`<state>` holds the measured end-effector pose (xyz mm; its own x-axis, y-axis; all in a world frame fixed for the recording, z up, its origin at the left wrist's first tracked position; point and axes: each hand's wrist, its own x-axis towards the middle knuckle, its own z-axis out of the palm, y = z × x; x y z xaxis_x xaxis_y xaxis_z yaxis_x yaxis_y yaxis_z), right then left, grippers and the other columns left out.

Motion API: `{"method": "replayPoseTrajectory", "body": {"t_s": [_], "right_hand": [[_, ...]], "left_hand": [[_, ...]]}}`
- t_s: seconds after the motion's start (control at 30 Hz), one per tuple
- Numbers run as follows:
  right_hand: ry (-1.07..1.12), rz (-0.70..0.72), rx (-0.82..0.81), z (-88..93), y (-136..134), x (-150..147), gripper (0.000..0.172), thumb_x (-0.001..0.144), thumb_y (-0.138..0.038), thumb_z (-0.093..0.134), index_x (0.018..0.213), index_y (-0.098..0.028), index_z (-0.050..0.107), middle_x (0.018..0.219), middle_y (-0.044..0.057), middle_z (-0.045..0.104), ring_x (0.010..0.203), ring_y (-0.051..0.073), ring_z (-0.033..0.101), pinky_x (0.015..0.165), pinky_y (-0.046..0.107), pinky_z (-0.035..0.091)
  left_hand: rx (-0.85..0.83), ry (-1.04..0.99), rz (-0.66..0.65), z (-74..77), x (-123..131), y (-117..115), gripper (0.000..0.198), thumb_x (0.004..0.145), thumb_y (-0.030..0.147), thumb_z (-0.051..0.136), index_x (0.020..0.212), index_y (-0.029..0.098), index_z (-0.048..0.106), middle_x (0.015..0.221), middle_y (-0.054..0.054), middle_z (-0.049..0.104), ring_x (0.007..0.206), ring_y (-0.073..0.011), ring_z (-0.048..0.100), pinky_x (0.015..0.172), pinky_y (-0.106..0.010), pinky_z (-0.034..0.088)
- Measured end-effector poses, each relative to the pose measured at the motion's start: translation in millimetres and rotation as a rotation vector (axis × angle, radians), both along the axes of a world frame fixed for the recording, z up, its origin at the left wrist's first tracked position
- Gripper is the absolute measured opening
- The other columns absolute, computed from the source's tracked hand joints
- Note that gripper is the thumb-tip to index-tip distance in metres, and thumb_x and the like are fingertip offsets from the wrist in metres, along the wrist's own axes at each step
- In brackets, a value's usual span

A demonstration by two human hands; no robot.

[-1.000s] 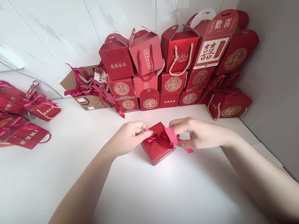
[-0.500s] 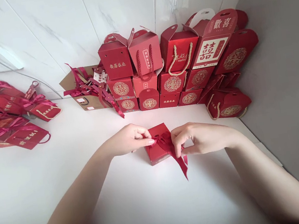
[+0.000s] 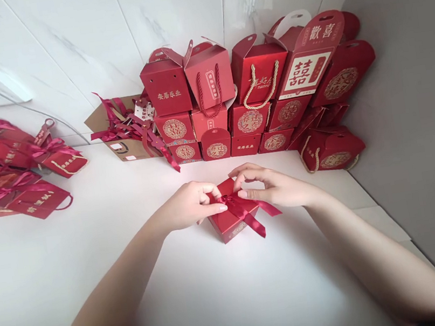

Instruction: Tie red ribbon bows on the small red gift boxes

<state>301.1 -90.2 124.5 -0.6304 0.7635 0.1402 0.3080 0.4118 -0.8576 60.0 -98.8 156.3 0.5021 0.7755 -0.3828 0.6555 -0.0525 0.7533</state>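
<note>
The red box (image 3: 226,220) sits at the centre of the frame, its back partly hidden by the hands; the ribbon's (image 3: 254,225) knot is hard to make out. The left hand (image 3: 189,205) pinches ribbon beside the knot; whether the curled right hand (image 3: 273,184) grips any, I cannot tell. White tabletop (image 3: 221,298) runs back to marbled tiles (image 3: 173,6). Both forearms angle inward from the lower corners.
</note>
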Motion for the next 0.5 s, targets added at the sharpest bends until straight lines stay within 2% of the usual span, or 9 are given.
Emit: {"method": "replayPoseTrajectory", "body": {"t_s": [0.1,0.17,0.3,0.37,0.5], "right_hand": [[-0.004,-0.019,0.013,-1.4,-1,-2,0.013,0.091,-0.035,0.058,0.093,-0.024,0.063,0.135,0.007,0.048,0.133,0.022,0.04,0.11,0.042,0.031],[-0.022,-0.031,-0.01,-0.2,-2,-2,0.012,0.091,-0.034,0.057,0.09,-0.023,0.062,0.14,0.007,0.046,0.133,0.023,0.041,0.11,0.044,0.03],[-0.014,0.051,-0.096,6.7,-6,-3,0.019,0.089,-0.038,0.06,0.079,-0.022,0.059,0.144,0.006,0.044,0.134,0.024,0.04,0.11,0.045,0.03],[0.01,0.096,-0.118,10.2,-8,-3,0.021,0.089,-0.039,0.06,0.077,-0.021,0.058,0.144,0.005,0.045,0.137,0.024,0.036,0.11,0.044,0.029],[0.009,0.141,-0.168,9.3,-8,-4,0.022,0.09,-0.039,0.059,0.078,-0.021,0.06,0.146,0.004,0.043,0.138,0.025,0.035,0.108,0.044,0.031]], "left_hand": [[-0.04,0.011,-0.054,3.8,-2,1,0.034,0.083,0.052,0.055,0.083,0.018,0.063,0.048,0.005,0.045,0.044,-0.0092,0.037,0.045,-0.023,0.026],[-0.064,0.011,-0.084,7.3,-3,2,0.035,0.085,0.051,0.053,0.083,0.018,0.064,0.045,0.005,0.046,0.043,-0.0096,0.038,0.046,-0.024,0.027],[-0.097,0.038,-0.125,10.5,-4,1,0.038,0.084,0.053,0.052,0.076,0.018,0.062,0.045,0.004,0.046,0.044,-0.0102,0.039,0.047,-0.024,0.029],[-0.029,0.08,-0.085,8.3,-1,-1,0.041,0.082,0.056,0.053,0.067,0.018,0.055,0.047,0.004,0.044,0.044,-0.0094,0.036,0.046,-0.025,0.025],[0.246,0.211,0.038,3.1,8,-10,0.051,0.077,0.059,0.056,0.054,0.018,0.039,0.049,0.005,0.035,0.046,-0.0086,0.027,0.045,-0.026,0.019]]}}
